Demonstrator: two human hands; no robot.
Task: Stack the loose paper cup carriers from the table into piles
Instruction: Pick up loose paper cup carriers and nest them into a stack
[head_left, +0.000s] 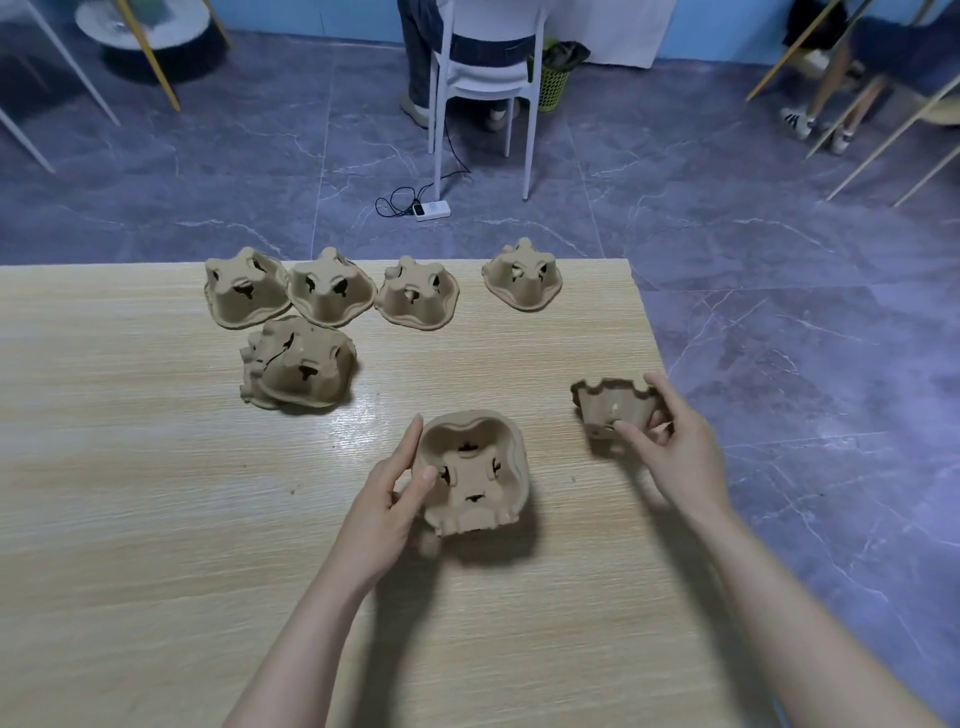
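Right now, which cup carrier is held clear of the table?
The carrier in the right hand, near the table's right edge: carrier is lifted, while the left hand's carrier appears to rest on the wood.

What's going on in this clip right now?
A person at a wooden table is sorting brown paper cup carriers. The left hand holds one carrier just above the table, its hollow side facing the camera, and the right hand pinches a second carrier near the table's right edge. Four single carriers sit along the far edge, with a small pile just in front of them.
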